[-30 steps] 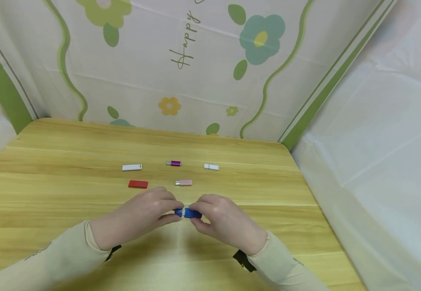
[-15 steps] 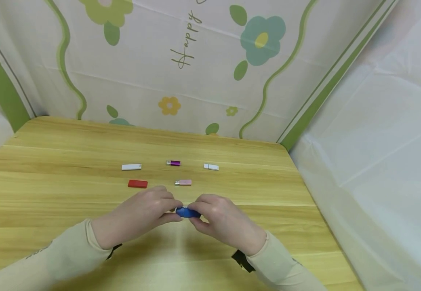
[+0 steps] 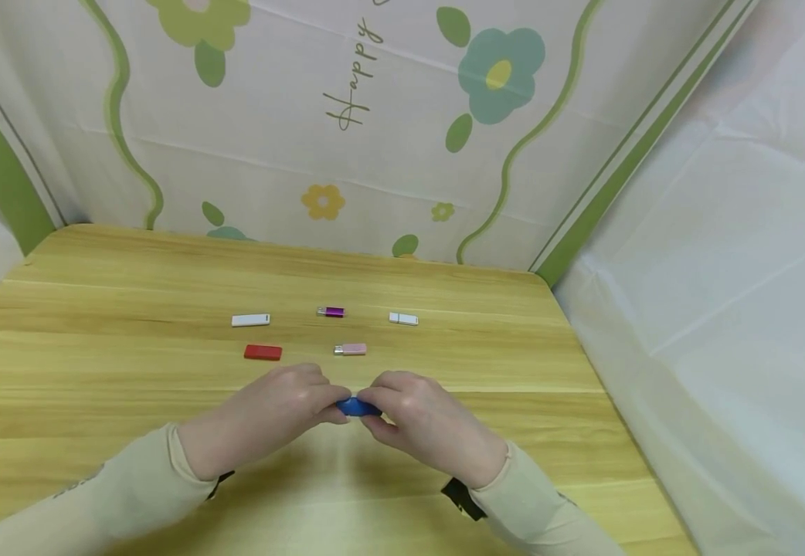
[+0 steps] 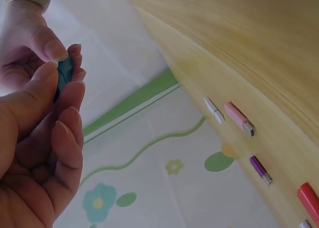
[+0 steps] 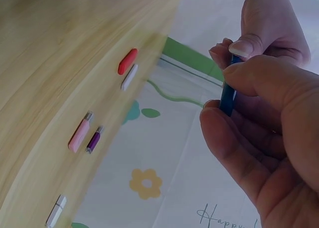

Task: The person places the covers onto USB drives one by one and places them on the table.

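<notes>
A blue USB flash drive (image 3: pixel 358 407) is held between my two hands above the table's near part. My left hand (image 3: pixel 266 417) pinches its left end between thumb and fingers. My right hand (image 3: pixel 430 423) grips the right end the same way. In the left wrist view the drive (image 4: pixel 65 71) shows as a narrow dark-blue body with a thin seam, its ends covered by fingertips. From the right wrist, the drive (image 5: pixel 228 96) appears slim and edge-on. No metal plug shows on it.
Beyond my hands lie a red stick (image 3: pixel 263 352), a pink USB drive (image 3: pixel 351 350) with bare plug, a white stick (image 3: pixel 251 320), a purple USB drive (image 3: pixel 331 312) and a white capped one (image 3: pixel 404 319). A flowered cloth (image 3: pixel 236 154) hangs behind the wooden table (image 3: pixel 131 309).
A second ago, pale metal showed in a gap between the drive's two blue parts. My hands have pushed them together and the gap is closed; the other drives stay put.
</notes>
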The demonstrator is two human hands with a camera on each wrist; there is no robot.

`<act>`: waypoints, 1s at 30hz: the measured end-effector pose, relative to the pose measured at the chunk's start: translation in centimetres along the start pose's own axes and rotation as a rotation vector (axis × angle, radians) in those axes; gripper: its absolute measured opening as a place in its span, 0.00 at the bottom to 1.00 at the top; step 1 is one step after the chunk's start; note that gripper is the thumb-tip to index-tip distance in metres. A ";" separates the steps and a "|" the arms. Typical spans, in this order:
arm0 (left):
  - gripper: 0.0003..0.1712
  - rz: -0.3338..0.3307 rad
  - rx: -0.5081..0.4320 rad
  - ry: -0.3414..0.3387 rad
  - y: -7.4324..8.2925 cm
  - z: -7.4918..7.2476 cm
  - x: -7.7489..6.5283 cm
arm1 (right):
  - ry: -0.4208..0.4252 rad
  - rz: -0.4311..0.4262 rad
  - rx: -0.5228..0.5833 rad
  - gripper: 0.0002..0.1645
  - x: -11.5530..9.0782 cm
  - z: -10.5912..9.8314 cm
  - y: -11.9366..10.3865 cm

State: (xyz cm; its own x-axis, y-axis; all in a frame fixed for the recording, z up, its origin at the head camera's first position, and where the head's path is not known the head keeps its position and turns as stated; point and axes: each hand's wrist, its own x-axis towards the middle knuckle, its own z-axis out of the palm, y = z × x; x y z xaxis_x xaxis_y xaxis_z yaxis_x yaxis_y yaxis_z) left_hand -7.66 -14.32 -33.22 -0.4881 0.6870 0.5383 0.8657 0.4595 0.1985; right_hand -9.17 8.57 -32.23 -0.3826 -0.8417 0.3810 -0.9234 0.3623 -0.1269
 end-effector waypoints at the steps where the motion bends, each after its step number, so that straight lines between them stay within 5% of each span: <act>1: 0.09 0.008 0.004 0.005 0.0 0.1 0.0 | 0.000 -0.006 -0.004 0.09 0.0 0.0 0.0; 30: 0.12 0.040 0.026 0.058 0.2 1.7 1.4 | 0.051 -0.028 -0.019 0.09 -1.1 -0.5 1.0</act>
State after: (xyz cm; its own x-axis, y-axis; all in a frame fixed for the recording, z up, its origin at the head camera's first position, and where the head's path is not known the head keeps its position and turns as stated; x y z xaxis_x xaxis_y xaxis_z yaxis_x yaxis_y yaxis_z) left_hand -8.33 -12.29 -33.77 -0.4453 0.6714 0.5924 0.8809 0.4471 0.1554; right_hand -9.70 10.03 -32.32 -0.3543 -0.8303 0.4301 -0.9327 0.3472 -0.0981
